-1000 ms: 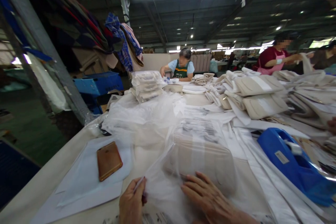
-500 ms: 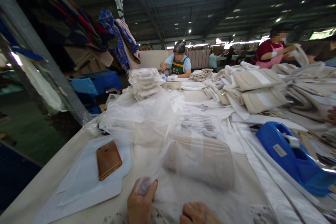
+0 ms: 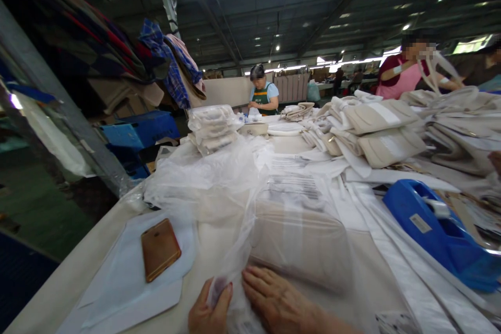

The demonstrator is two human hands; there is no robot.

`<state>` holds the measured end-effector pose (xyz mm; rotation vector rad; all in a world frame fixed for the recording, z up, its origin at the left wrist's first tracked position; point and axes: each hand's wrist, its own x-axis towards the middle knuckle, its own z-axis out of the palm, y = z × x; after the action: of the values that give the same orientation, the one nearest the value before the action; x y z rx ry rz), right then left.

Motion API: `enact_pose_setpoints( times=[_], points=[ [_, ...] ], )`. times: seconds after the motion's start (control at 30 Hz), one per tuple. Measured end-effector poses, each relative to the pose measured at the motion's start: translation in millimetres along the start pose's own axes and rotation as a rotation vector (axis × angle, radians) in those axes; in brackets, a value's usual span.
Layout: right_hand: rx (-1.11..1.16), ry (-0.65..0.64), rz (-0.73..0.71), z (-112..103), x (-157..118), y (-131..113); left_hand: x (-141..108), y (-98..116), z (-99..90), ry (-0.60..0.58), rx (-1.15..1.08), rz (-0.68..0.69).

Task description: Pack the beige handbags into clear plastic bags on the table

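A beige folded item (image 3: 301,240) lies inside a clear plastic bag (image 3: 250,219) in front of me. My left hand (image 3: 211,305) pinches the near left part of the bag between thumb and fingers. Just to its right, my right hand (image 3: 274,295) lies flat on the plastic with its fingers stretched toward the left, below the near left corner of the beige item. Printed lines show on the bag beyond the item.
A brown phone (image 3: 160,249) rests on white sheets (image 3: 129,282) at left. A blue tape dispenser (image 3: 438,235) stands at right. Wrapped packages (image 3: 213,125) and beige stacks (image 3: 385,133) lie farther back. People work across the table.
My right hand has moved forward and left, from a curled shape near the bottom edge to lying flat on the bag. My left hand keeps its pinch, slightly lower in view.
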<state>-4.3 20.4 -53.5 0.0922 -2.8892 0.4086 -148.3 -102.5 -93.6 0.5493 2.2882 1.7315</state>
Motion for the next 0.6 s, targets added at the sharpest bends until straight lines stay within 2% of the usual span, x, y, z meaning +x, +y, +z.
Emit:
enact_pose_setpoints(
  times=[0.1, 0.23, 0.3, 0.37, 0.5, 0.6],
  points=[
    [0.057, -0.003, 0.028, 9.1, -0.4, -0.9, 4.3, -3.9, -2.1, -0.091, 0.026, 0.090],
    [0.109, 0.043, 0.045, 5.5, -0.3, -0.8, 7.7, 2.6, -7.8, -0.204, 0.045, 0.246],
    [0.128, 0.035, 0.055, 4.2, 0.3, -1.1, 7.5, 3.3, -8.8, -0.243, 0.055, 0.327],
    [0.130, 0.028, 0.071, 5.5, 1.3, -1.9, 7.1, 1.5, -8.3, -0.330, 0.090, 0.440],
    [0.118, 0.119, 0.090, 16.3, 4.7, -2.2, 11.1, 2.4, -5.0, -0.521, 0.246, 0.859],
    [0.097, 0.209, 0.017, 24.1, 5.7, -0.7, 18.0, 12.1, -2.6, -0.527, 0.416, 1.194]
  ],
)
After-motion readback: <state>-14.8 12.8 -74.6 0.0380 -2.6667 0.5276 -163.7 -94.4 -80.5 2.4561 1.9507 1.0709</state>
